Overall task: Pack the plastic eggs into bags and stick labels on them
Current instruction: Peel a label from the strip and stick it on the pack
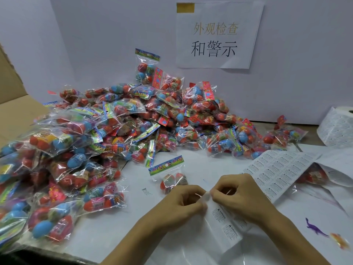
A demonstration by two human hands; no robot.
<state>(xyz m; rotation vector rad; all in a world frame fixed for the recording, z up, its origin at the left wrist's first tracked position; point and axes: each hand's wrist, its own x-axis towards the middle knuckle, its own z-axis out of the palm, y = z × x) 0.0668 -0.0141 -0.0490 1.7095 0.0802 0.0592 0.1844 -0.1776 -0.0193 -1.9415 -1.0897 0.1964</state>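
Left hand (183,199) and right hand (236,194) both pinch the label strip (223,224)

red+blue eggs (118,119), white label strip (227,224) w/ black txt

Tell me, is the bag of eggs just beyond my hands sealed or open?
Cannot tell. The bag lies flat on the table with its printed header card across the top and eggs inside, but no seal shows.

left hand (184,197), right hand (234,192): pinching label strip (222,224) together | single egg bag (170,176) just beyond | bag pile (118,127) left | label sheet (275,171) right
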